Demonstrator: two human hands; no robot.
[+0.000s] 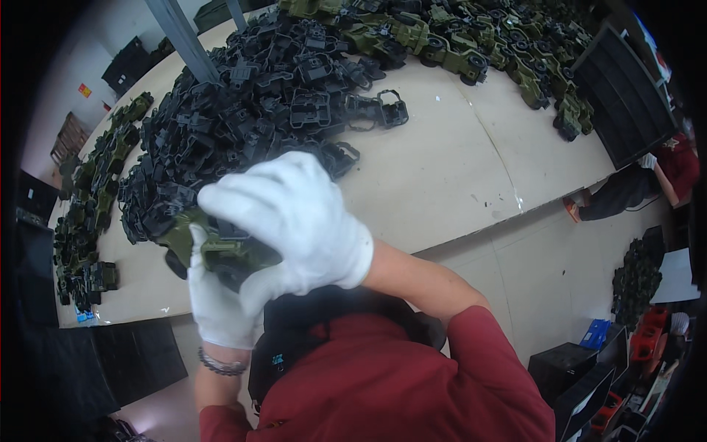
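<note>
A green toy truck [236,253] with black wheels is held up close in front of me, at the near edge of the table. My left hand [221,306], in a white glove, grips it from below, thumb and fingers curled round its side. From above, my right hand [294,221], also white-gloved, closes over the truck with fingers bent, hiding much of its top. Just beyond both hands rises a big heap of dark grey plastic truck frames [243,81]. One grey frame [375,110] lies at the heap's right edge.
Rows of green toy trucks line the table's left side [103,184] and far side [456,44]. A metal post [184,40] stands in the heap. At right are a black crate [626,96] and another person [674,169]. Black bins [567,368] stand on the floor.
</note>
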